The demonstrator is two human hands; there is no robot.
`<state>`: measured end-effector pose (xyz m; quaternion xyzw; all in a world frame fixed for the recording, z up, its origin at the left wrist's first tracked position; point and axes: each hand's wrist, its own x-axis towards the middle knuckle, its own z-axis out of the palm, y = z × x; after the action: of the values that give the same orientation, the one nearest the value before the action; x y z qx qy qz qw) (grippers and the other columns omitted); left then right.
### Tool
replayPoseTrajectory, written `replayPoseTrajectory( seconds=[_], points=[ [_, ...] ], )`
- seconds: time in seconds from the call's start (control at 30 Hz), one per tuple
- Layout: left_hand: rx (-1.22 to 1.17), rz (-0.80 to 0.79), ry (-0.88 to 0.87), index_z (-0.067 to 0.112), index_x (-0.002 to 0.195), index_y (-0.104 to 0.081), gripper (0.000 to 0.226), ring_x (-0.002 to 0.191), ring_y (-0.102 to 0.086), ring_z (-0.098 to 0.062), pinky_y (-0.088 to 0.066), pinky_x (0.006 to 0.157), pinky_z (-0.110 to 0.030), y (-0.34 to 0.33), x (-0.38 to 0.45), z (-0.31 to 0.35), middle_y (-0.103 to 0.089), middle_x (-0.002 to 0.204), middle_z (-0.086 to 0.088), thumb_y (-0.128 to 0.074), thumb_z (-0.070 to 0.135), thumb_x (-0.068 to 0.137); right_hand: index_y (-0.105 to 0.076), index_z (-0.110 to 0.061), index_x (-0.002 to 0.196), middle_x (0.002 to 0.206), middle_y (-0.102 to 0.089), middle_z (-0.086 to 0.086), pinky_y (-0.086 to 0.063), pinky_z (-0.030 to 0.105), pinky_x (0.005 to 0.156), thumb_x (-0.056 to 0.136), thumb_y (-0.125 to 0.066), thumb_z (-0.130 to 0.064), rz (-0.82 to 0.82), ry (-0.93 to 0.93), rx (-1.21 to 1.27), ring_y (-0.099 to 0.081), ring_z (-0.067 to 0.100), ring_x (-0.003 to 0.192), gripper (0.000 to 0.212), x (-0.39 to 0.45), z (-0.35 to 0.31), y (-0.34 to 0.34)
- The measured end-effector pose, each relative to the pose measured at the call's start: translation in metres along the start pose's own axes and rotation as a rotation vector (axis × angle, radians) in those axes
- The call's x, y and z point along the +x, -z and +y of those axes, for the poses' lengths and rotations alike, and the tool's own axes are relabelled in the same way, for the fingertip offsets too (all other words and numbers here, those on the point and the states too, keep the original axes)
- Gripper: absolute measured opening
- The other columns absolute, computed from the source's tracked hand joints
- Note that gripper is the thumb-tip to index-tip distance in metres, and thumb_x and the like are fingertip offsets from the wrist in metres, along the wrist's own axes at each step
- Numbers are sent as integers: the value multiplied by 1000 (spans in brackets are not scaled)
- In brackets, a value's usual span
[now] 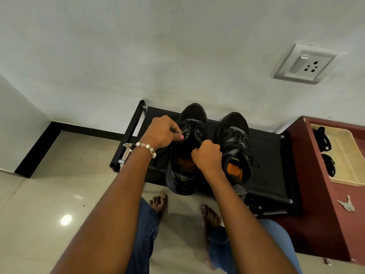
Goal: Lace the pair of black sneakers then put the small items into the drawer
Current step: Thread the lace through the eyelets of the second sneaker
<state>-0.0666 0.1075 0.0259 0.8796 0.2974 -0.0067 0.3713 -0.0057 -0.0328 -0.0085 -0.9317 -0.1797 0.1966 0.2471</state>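
Note:
Two black sneakers stand side by side on a low black shoe rack (270, 167). The left sneaker (189, 119) sits between my hands. My left hand (164, 132), with a bead bracelet on its wrist, pinches something dark at the shoe's tongue, likely the lace. My right hand (207, 155) is curled in a fist at the shoe's opening, gripping its upper edge or lace; I cannot see which. The right sneaker (235, 139) stands untouched with its laces threaded and an orange insole showing. On the right, an open cream drawer (349, 155) holds dark bundled items (324, 139).
The drawer belongs to a dark red cabinet (316, 204), and a small set of keys (346, 203) lies on its top. A wall socket (304, 64) is set in the wall above. My bare feet (160, 202) stand on the glossy tiled floor in front of the rack.

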Motion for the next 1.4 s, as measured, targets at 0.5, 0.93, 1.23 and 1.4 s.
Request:
replayPoseTrajectory(
  seconds=[0.5,0.93,1.23,1.4],
  points=[
    [-1735,170,263,15,88,-49,22,60,-61,-16,-50,75,-36,20,7,-4,-57,66,0,-36,22,104,-44,-10,73,80,-51,9,-38,32,61,93,-52,-15,6,-25,39,-50,29,70,22,-1,0,-3],
    [145,6,-60,15,101,-75,16,100,-63,-21,-49,94,-34,-3,3,1,-69,105,-4,-71,21,86,-48,-6,88,84,-48,9,-36,32,62,95,-51,-17,27,-34,30,-45,26,71,13,-2,-1,-1],
    [-450,185,320,1,81,-71,16,67,-60,-17,-51,64,-27,-13,8,3,-66,77,-7,-64,14,87,-48,-5,87,89,-53,12,-38,33,63,96,-49,-16,20,-47,55,-54,33,78,13,-2,1,-3],
    [-198,18,420,3,83,-71,33,65,-62,-20,-53,66,-31,0,5,-23,-71,77,-8,-67,35,87,-46,-7,83,85,-51,10,-38,33,62,95,-50,-16,23,-47,63,-48,28,73,15,-2,0,-3]
  ],
)
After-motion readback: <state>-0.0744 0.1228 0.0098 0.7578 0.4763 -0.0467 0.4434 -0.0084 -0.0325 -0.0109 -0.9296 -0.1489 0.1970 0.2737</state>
